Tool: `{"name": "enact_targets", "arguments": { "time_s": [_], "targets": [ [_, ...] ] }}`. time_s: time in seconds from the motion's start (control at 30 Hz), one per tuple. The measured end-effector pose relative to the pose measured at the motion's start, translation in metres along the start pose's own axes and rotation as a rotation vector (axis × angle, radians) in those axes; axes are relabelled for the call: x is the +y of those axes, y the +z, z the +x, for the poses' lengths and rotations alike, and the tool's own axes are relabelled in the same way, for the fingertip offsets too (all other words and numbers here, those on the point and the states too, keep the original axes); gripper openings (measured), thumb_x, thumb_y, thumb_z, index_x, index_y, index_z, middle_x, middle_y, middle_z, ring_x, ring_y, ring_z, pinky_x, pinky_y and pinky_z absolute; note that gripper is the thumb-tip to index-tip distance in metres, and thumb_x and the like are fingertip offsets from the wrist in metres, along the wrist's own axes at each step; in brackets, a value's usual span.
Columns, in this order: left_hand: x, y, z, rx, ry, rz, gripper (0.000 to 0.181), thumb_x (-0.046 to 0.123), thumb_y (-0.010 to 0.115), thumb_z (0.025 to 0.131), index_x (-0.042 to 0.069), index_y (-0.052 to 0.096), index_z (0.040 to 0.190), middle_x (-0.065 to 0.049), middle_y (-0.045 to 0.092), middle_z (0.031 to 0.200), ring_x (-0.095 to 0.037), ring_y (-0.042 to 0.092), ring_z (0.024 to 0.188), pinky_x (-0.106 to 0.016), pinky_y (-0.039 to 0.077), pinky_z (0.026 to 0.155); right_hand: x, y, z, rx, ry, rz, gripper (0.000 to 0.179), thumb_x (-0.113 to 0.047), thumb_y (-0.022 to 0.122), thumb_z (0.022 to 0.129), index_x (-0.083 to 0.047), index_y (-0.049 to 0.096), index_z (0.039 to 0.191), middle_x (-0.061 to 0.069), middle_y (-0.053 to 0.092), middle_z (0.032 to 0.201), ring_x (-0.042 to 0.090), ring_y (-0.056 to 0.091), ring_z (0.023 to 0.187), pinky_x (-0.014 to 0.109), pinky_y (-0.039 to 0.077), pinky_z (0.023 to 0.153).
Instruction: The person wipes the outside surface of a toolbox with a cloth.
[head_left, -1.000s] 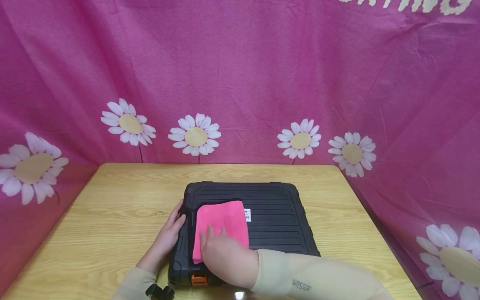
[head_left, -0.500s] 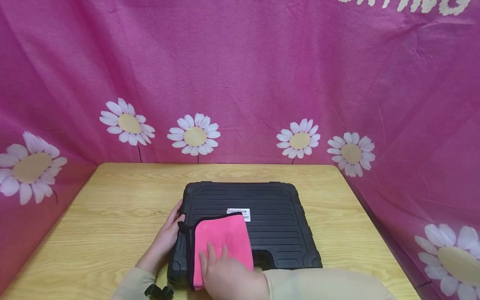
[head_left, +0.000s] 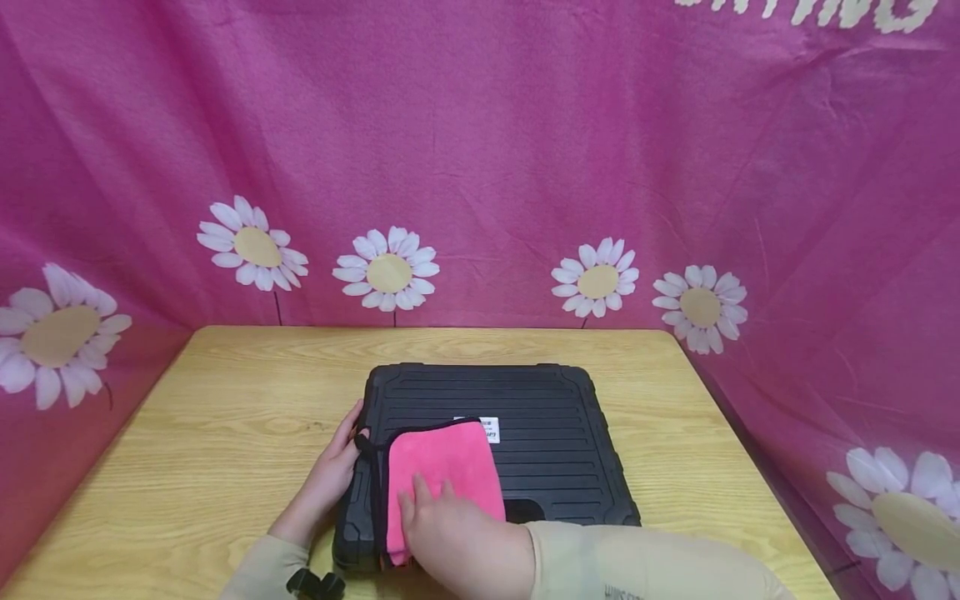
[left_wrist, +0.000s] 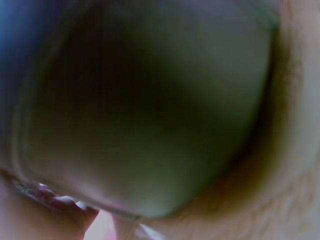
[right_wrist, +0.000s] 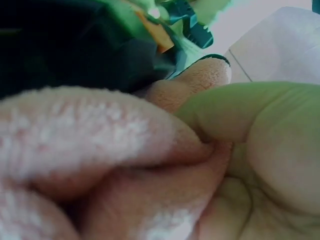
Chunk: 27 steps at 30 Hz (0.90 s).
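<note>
A black ribbed hard case [head_left: 540, 462] lies on the table in the head view. My left hand [head_left: 333, 471] rests along its left side with the fingers straight. On the case's lid, at the near left, is a folded pink cloth [head_left: 450, 458] with black edging. My right hand [head_left: 457, 533] presses on it with fingers spread. In the right wrist view the plush cloth [right_wrist: 100, 135] is bunched against the thumb [right_wrist: 225, 110], which pinches its fold. An orange latch [right_wrist: 157, 35] shows beyond. The left wrist view is dark and blurred, so the left hand's work is hidden there.
The case stands on a light wooden table [head_left: 247, 400]. A magenta curtain [head_left: 480, 167] printed with white daisies encloses its back and sides. A white label [head_left: 491, 429] on the lid is partly covered by the cloth.
My right hand has slid the cloth toward the near edge of the case, then a little back away. The white label shows more than at first. My left hand has stayed in place.
</note>
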<state>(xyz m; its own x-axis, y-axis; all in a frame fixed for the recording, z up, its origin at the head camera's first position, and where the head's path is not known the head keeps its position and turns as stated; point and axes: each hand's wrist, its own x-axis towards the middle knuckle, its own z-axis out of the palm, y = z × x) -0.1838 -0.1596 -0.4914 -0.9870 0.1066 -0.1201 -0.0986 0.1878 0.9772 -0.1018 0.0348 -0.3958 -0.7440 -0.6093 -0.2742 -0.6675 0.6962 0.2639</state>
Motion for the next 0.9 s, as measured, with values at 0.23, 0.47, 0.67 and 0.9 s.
{"name": "enact_targets", "arguments": {
  "time_s": [0.23,0.47,0.67,0.9],
  "targets": [
    [0.000,-0.001,0.000,-0.036,0.008,-0.041,0.059,0.017,0.032,0.113,0.017,0.008,0.167,-0.027,0.022,0.167,-0.046,0.038,0.148,-0.056,0.033,0.120,0.016,-0.003,0.008,0.099,-0.005,-0.171,0.044,-0.026,0.062,0.104,-0.026,0.057,0.148,-0.003,0.060,0.147,0.015,0.069,0.118,0.023,0.059,0.089],
    [0.000,-0.002,0.000,-0.047,-0.008,-0.055,0.061,0.023,0.035,0.114,0.018,0.007,0.168,-0.025,0.019,0.169,-0.046,0.036,0.149,-0.058,0.034,0.120,0.040,-0.011,0.023,0.106,-0.071,-0.114,0.051,-0.022,0.072,0.097,-0.019,0.060,0.146,0.000,0.066,0.140,0.010,0.073,0.104,0.021,0.058,0.089],
    [0.001,-0.003,0.001,-0.044,-0.002,-0.025,0.061,0.023,0.035,0.113,0.016,0.008,0.167,-0.027,0.021,0.168,-0.046,0.035,0.149,-0.059,0.032,0.120,0.060,-0.014,0.039,0.086,-0.047,0.066,0.054,-0.017,0.074,0.095,-0.016,0.059,0.147,0.003,0.065,0.142,0.013,0.071,0.116,0.022,0.056,0.095],
    [0.000,-0.003,0.001,-0.032,-0.002,-0.006,0.061,0.024,0.037,0.113,0.016,0.010,0.167,-0.027,0.015,0.169,-0.047,0.023,0.154,-0.060,0.023,0.123,0.081,-0.012,0.059,0.096,-0.007,0.168,0.049,-0.012,0.070,0.097,-0.012,0.060,0.145,0.006,0.065,0.142,0.016,0.063,0.131,0.026,0.049,0.108]
  ]
}}
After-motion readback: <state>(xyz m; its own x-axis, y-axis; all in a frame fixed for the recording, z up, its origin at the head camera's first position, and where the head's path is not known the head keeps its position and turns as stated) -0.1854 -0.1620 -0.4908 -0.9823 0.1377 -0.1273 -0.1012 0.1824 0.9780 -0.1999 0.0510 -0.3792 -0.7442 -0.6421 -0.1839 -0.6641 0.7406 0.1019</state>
